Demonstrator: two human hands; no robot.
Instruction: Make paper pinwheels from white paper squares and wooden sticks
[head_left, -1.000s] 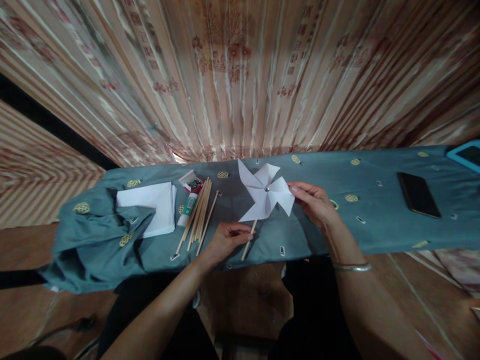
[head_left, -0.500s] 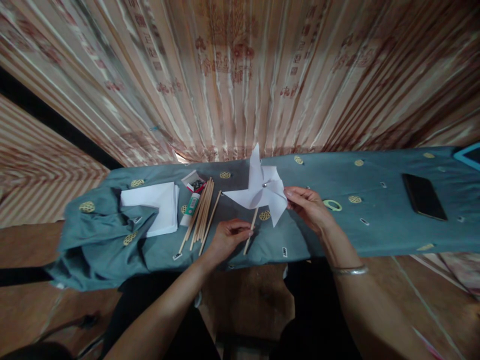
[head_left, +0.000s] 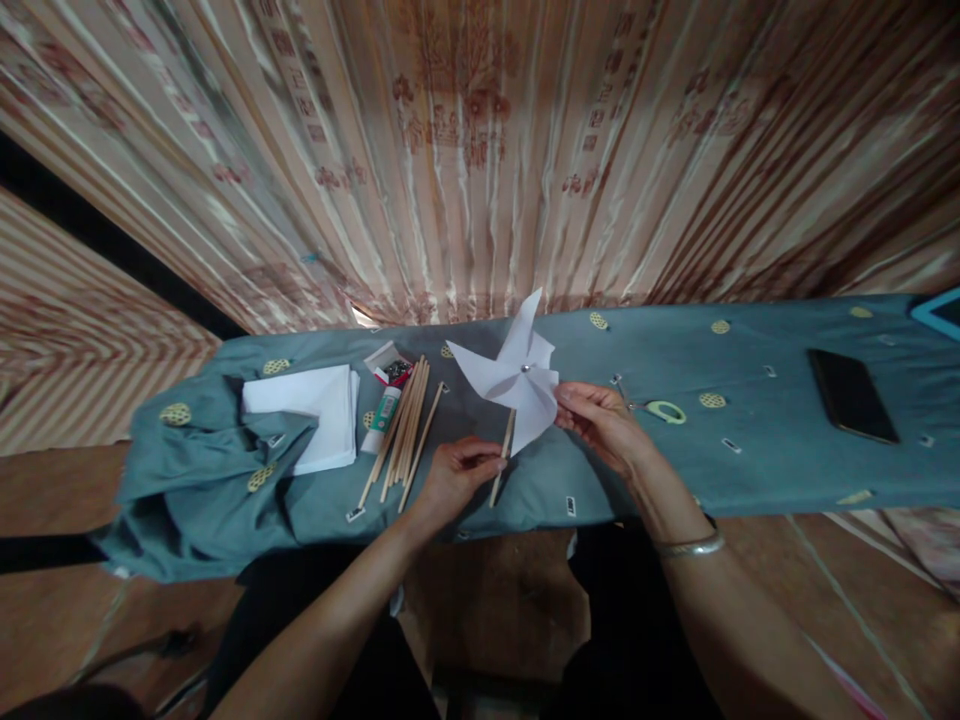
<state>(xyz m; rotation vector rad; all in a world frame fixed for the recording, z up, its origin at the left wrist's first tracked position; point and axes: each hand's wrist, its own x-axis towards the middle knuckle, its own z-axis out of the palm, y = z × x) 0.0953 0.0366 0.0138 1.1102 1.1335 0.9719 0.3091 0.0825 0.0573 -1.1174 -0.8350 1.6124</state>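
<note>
A white paper pinwheel [head_left: 504, 375] with a shiny pin head at its centre is held above the cloth. Its thin wooden stick [head_left: 505, 450] is pinched between the thumb and fingers of my left hand [head_left: 457, 475], below the blades. On the other side my right hand [head_left: 600, 420], with a silver bangle at the wrist, has thumb and fingertips closed at the edge of a blade. Several loose wooden sticks [head_left: 405, 430] lie left of my left hand. A green and white glue stick [head_left: 381, 420] and an open small box of pins [head_left: 390, 368] are beside them.
Folded white paper [head_left: 330, 420] lies on the left of the blue-green cloth [head_left: 645, 470]. Scissors with a green handle [head_left: 666, 412] rest right of my right hand. Farther right are a black phone [head_left: 853, 395] and a blue-edged device [head_left: 941, 312]. A curtain [head_left: 480, 200] hangs behind.
The pinwheel's blades have turned clockwise about the pin. My right hand has shifted a little left along with a blade, uncovering more of the scissors. My left hand keeps its place on the stick.
</note>
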